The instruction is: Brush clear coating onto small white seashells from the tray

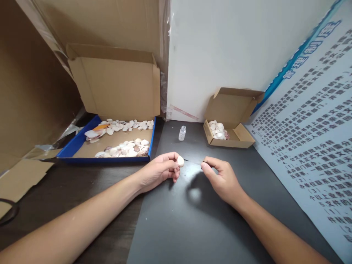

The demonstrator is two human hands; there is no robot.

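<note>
The left hand (pixel 167 168) pinches a small, round, cream-coloured shell (pixel 180 161) at its edge, between thumb and fingers. I think it is held in this way so that the broad face remains uncovered. The grip of the right hand (pixel 221 178) is pressed together on the dark end of a thin rod with a black tip (pixel 186 160). The tip is just beside the shell; whether they touch, I cannot tell. Held by its far end, the rod probably keeps the fingers away from the shell.

The small clear glass bottle (pixel 182 134) stands upright and uncapped on the dark table (pixel 118 236), beyond both hands, seemingly within easy reach. At left, a blue-sided cardboard box (pixel 103 160) and, at right, a small brown cardboard box (pixel 231 142) have raised lids, which leaves their shells accessible.
</note>
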